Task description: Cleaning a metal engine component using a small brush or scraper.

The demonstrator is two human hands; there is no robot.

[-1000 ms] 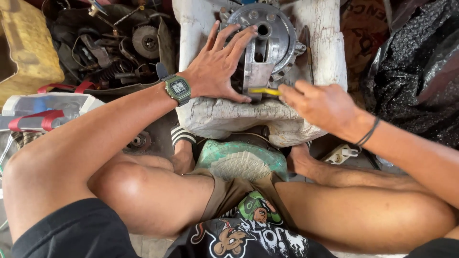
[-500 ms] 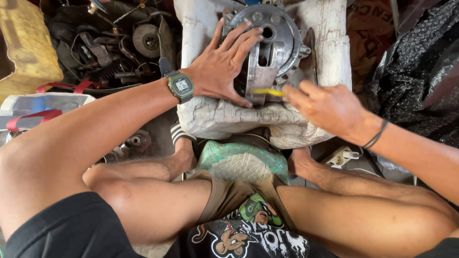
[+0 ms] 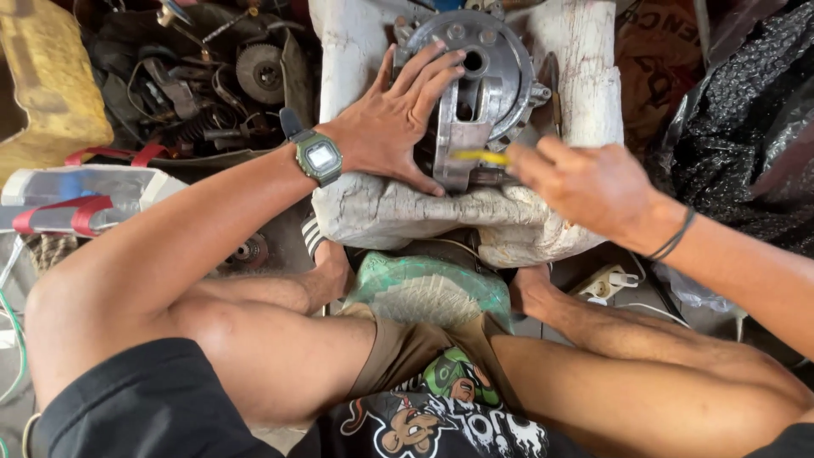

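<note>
Item: round grey metal housing [image 3: 487, 80], a cast motor or engine cover with bolt bosses round its rim and a bore near its centre, lying at 12 o'clock of the view on a U-shaped block of white, cracked foam or plaster-like material [image 3: 398, 212] that is cradling it on three sides

Left hand [image 3: 390, 127]: lying flat on the housing's 9 o'clock side, fingers spread apart and reaching toward the bore, thumb resting along the block's lower lip; it is pressing down, not gripping. A green digital wristwatch [image 3: 320, 157] is sitting on that wrist

Right hand [image 3: 585, 182]: coming in from 4 o'clock, fingers closed on a slim yellow-handled tool [image 3: 479, 156] whose tip is pointing at the housing's lower bracket; the hand is blurring slightly, and a dark band [image 3: 674, 237] is circling its wrist

Handling, as judged: the housing is looking heavy, rigid and hard-edged, possibly oily, so it is likely needing a flat palm or a hold on the rim and flat bracket, away from the bore. The block is looking crumbly and likely to chip

Surroundings: a heap of dark metal parts [image 3: 203, 85] with a toothed disc lying at 10 o'clock; a yellow block [image 3: 51, 85] at 9 to 10 o'clock; black plastic sheeting [image 3: 746, 127] at 2 o'clock; a green patterned cushion [image 3: 424, 288] lying between the person's bare legs at 6 o'clock
</note>
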